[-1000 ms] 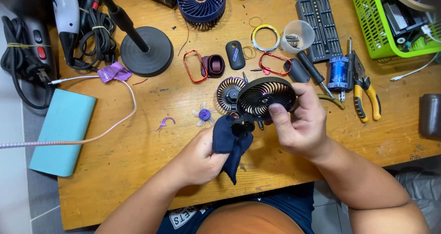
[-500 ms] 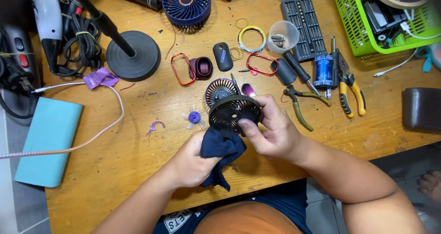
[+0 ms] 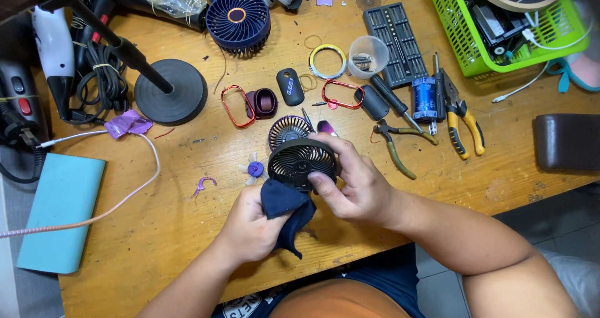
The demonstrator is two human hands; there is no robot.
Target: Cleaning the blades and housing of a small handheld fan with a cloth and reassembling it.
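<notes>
My right hand (image 3: 353, 183) grips a black round fan grille (image 3: 299, 162) by its right edge, thumb across the front. My left hand (image 3: 250, 224) is closed on a dark blue cloth (image 3: 284, 208), pressed against the grille's lower edge. Just behind the grille on the wooden table (image 3: 175, 230) lies a second, purple-rimmed grille (image 3: 286, 129). A small pale fan blade with a purple hub (image 3: 252, 167) lies to the left of the held grille.
Pliers (image 3: 394, 144), yellow-handled cutters (image 3: 461, 121), a screwdriver bit case (image 3: 395, 43), a clear cup (image 3: 367, 55), red rings (image 3: 234, 105), a blue fan housing (image 3: 237, 19) and a round black stand base (image 3: 170, 92) crowd the far side. A teal block (image 3: 59, 212) lies left, a green basket (image 3: 500, 24) top right.
Both hands and the grille have shifted left and nearer to me in view. The grille has lowered onto the cloth, and the view has tilted so the table items sit further left.
</notes>
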